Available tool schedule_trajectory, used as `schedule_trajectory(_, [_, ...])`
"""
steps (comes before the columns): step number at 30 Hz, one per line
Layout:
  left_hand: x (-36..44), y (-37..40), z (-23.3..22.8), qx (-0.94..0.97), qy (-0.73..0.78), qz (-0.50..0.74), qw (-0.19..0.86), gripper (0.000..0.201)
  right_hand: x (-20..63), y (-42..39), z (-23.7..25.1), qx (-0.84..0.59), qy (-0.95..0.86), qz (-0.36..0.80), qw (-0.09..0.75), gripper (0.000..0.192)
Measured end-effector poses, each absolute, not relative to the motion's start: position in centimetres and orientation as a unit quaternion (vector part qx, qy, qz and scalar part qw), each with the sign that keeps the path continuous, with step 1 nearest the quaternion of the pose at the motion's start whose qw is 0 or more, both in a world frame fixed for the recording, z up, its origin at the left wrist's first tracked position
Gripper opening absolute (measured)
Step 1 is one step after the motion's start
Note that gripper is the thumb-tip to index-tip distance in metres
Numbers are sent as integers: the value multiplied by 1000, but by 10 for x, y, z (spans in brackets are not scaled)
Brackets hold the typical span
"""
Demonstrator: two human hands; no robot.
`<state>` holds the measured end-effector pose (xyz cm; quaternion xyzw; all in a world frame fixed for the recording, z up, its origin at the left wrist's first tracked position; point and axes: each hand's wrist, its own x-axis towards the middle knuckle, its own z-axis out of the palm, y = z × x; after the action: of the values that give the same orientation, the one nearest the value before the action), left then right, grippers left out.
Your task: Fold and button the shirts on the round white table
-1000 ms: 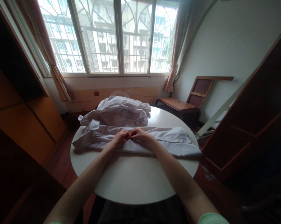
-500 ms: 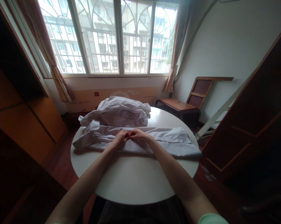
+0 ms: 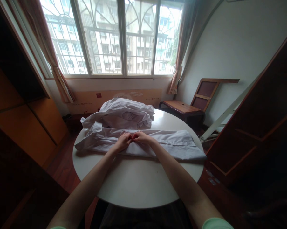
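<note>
A white garment with a collar, seemingly a shirt or a lab coat (image 3: 172, 140), lies lengthwise across the round white table (image 3: 140, 187). Its collar end is at the left, and the right end reaches the table's edge. At the middle of the cloth, my left hand (image 3: 123, 141) pinches the fabric with bent fingers. My right hand (image 3: 141, 138) pinches it close beside, the fingertips of both hands nearly meeting. What lies between the fingertips is too small to make out. Behind them sits a crumpled heap of white cloth (image 3: 126, 111).
Past the table stands a wooden chair (image 3: 183, 106) on its right, near a pale ladder-like frame (image 3: 219, 122). A dark red wooden panel (image 3: 253, 133) leans at the right. Orange cabinets (image 3: 24, 133) line the left, and a barred window (image 3: 107, 41) is ahead.
Both hands stay pinched at the same spot on the cloth. Only a very slight shift of the camera view shows.
</note>
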<state>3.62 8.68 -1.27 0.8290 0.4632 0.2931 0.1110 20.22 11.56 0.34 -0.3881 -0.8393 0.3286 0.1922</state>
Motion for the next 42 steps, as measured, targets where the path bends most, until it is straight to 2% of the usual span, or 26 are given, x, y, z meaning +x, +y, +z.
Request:
schedule_trajectory(13, [39, 85, -8, 821, 484, 286, 100, 9, 208, 105, 10, -424, -868, 194, 170, 6])
schedule_trajectory(20, [41, 80, -5, 816, 505, 270, 85, 8, 247, 106, 9, -465, -846, 223, 134, 8])
schedule_trajectory(26, [45, 84, -6, 812, 527, 240, 75, 13, 271, 106, 11, -475, -829, 263, 136, 7])
schedule_trajectory(35, [46, 76, 4, 802, 542, 232, 96, 22, 282, 97, 9, -454, -817, 295, 201, 9])
schedule_trajectory(39, [43, 68, 11, 810, 535, 216, 106, 16, 290, 89, 7, -412, -817, 330, 230, 19])
schedule_trajectory(42, [42, 66, 12, 804, 549, 207, 95, 12, 296, 85, 10, -408, -825, 312, 236, 19])
